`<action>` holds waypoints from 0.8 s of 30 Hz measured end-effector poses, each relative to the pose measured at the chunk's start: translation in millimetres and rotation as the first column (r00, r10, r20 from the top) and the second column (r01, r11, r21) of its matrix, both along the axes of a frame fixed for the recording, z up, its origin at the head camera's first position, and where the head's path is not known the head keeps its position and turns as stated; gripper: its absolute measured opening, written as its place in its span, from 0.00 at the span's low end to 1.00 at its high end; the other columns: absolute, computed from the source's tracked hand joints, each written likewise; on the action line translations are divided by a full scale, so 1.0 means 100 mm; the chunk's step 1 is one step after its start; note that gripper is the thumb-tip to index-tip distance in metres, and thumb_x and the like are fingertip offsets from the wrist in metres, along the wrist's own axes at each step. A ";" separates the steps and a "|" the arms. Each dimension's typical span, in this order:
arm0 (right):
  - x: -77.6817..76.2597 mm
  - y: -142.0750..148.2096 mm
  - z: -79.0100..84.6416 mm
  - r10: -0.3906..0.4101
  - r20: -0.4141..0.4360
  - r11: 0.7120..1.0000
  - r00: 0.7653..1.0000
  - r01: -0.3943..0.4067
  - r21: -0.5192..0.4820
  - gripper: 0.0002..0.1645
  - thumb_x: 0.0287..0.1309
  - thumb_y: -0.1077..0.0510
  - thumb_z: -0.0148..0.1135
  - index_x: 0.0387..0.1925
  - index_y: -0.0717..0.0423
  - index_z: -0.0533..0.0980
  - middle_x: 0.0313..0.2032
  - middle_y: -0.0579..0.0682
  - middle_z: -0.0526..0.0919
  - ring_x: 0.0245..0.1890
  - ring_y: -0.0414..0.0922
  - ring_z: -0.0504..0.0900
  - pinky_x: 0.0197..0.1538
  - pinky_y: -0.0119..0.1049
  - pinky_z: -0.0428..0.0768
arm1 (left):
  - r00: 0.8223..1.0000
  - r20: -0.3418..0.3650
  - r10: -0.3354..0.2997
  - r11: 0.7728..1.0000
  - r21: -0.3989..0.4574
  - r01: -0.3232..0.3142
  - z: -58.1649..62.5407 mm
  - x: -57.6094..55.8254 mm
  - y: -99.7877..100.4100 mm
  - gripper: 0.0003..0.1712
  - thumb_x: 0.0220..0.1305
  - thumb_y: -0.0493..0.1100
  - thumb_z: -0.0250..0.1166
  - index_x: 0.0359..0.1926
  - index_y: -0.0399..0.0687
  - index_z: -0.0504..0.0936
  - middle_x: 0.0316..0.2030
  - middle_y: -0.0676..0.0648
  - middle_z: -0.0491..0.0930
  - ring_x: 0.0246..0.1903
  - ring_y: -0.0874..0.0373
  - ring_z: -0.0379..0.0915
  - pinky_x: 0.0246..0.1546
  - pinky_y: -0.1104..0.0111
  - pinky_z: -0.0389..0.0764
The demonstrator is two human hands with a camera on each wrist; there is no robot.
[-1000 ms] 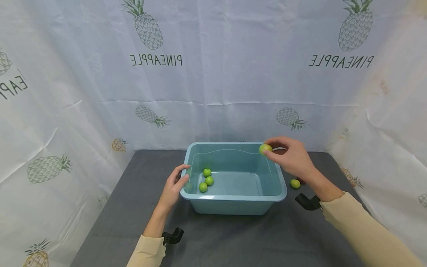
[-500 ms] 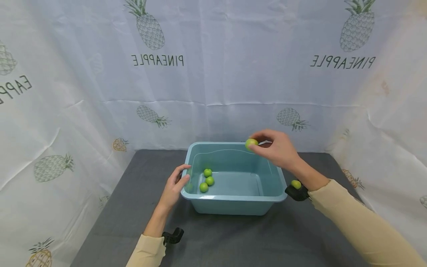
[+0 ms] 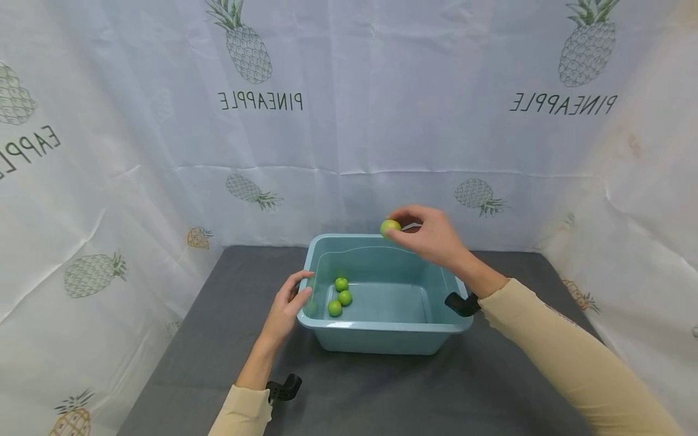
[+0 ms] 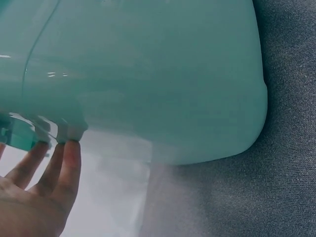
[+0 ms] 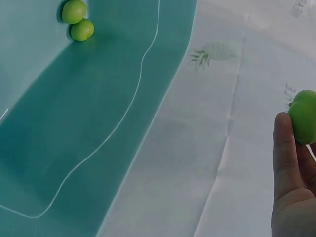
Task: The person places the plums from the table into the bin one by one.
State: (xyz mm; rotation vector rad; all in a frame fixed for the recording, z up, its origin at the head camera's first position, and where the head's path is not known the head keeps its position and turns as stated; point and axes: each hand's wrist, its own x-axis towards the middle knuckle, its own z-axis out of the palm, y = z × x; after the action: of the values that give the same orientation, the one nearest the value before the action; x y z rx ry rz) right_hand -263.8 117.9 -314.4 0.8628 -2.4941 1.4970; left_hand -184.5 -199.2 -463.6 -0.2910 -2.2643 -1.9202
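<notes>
A teal plastic basin (image 3: pixel 382 327) sits on the dark cloth. My left hand (image 3: pixel 283 312) holds its left rim; in the left wrist view the fingers (image 4: pixel 69 168) of that hand touch the rim from outside. Over the back rim my right hand (image 3: pixel 428 236) pinches a small green apple (image 3: pixel 389 227) between thumb and fingertips. That apple (image 5: pixel 304 117) also shows at the right edge of the right wrist view, its stem facing left. Inside the basin, toward its left end, lie three more green apples (image 3: pixel 345 297).
Dark grey cloth (image 3: pixel 218 339) covers the table around the basin. A white curtain (image 3: pixel 349 121) printed with pineapples hangs behind and along both sides. A black wrist camera (image 3: pixel 462 304) on the right arm overlaps the basin's right rim.
My right hand has moved left and slightly up with the green apple, from the basin's right corner to above its back rim. The left hand stays at the left rim.
</notes>
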 end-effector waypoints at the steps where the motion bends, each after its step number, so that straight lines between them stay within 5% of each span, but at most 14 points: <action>1: -0.02 -0.02 -0.01 0.002 -0.002 1.000 1.000 -0.002 -0.003 0.18 0.63 0.53 0.71 0.51 0.57 0.82 0.45 0.52 0.84 0.45 0.46 0.82 0.48 0.37 0.82 | 1.000 0.003 -0.001 1.000 0.000 0.001 0.00 0.00 0.00 0.21 0.77 0.43 0.56 0.66 0.43 0.72 0.67 0.38 0.68 0.63 0.43 0.68 0.56 0.57 0.71; 18: -0.33 -0.37 -0.40 0.074 -0.035 0.997 0.997 -0.073 0.017 0.13 0.64 0.57 0.69 0.48 0.59 0.83 0.43 0.52 0.84 0.44 0.47 0.83 0.47 0.42 0.81 | 1.000 0.011 0.015 1.000 -0.006 -0.014 0.01 0.01 0.02 0.21 0.77 0.43 0.57 0.66 0.43 0.73 0.67 0.39 0.69 0.62 0.42 0.69 0.56 0.54 0.71; 24: -0.38 -0.47 -0.56 0.091 0.016 0.993 0.996 -0.092 0.079 0.13 0.65 0.56 0.68 0.48 0.57 0.82 0.43 0.50 0.84 0.44 0.46 0.82 0.46 0.43 0.80 | 1.000 0.011 0.019 1.000 -0.011 -0.019 0.02 0.01 0.03 0.21 0.77 0.43 0.57 0.66 0.44 0.72 0.67 0.38 0.68 0.63 0.43 0.69 0.56 0.53 0.71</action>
State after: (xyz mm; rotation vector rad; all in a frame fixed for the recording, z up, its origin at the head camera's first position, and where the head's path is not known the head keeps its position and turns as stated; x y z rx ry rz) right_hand -301.4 70.8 -370.4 0.9960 -2.5720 1.4425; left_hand -183.0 -196.4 -461.3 -0.2600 -2.2767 -1.9061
